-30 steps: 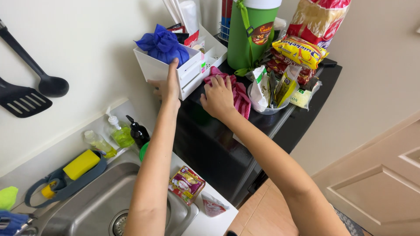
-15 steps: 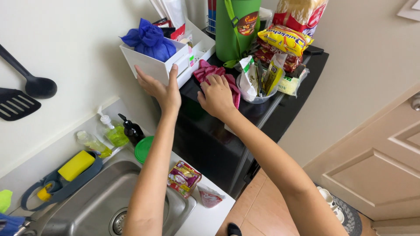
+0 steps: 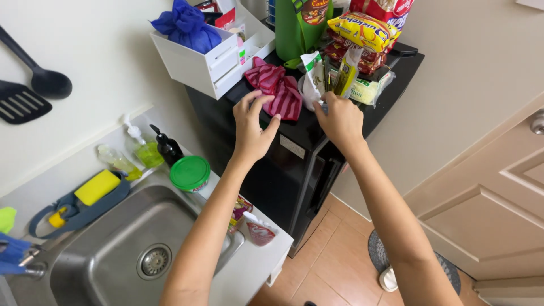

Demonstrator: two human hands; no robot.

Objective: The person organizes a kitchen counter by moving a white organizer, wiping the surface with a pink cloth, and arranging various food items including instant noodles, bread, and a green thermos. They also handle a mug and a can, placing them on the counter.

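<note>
A white tabletop (image 3: 258, 266) is running along a pale wall, with a steel sink (image 3: 102, 249) sunk into it and tan floor tiles (image 3: 334, 272) showing below. Beside the sink a black mini fridge (image 3: 283, 181) is standing, its top crowded with things – a white organiser box (image 3: 198, 65) holding a blue cloth bundle (image 3: 184, 25), a green jug (image 3: 300, 25), a yellow snack packet (image 3: 362, 31) on a stack of other packets. A panelled door (image 3: 498, 198) is filling the right side. On the wall a black ladle (image 3: 42, 76) and a slotted spatula (image 3: 20, 102) are hanging. Along the back of the sink are sitting a yellow sponge (image 3: 96, 187) in a blue holder, two spray bottles (image 3: 139, 150), a dark pump bottle (image 3: 167, 148) and a green-lidded tub (image 3: 190, 173).

A pink striped cloth (image 3: 277, 90) is lying crumpled on the fridge top, between the organiser box and a bunch of small sachets (image 3: 328, 76). The left hand (image 3: 252, 127) is hovering at the cloth's near edge, fingers spread and loosely curled, its fingertips just meeting the fabric – it is gripping nothing firmly. The right hand (image 3: 340, 119) is reaching just to the right of the cloth, its fingers curled around the base of the sachets; how tightly they are closing is hidden by the back of the hand.
</note>
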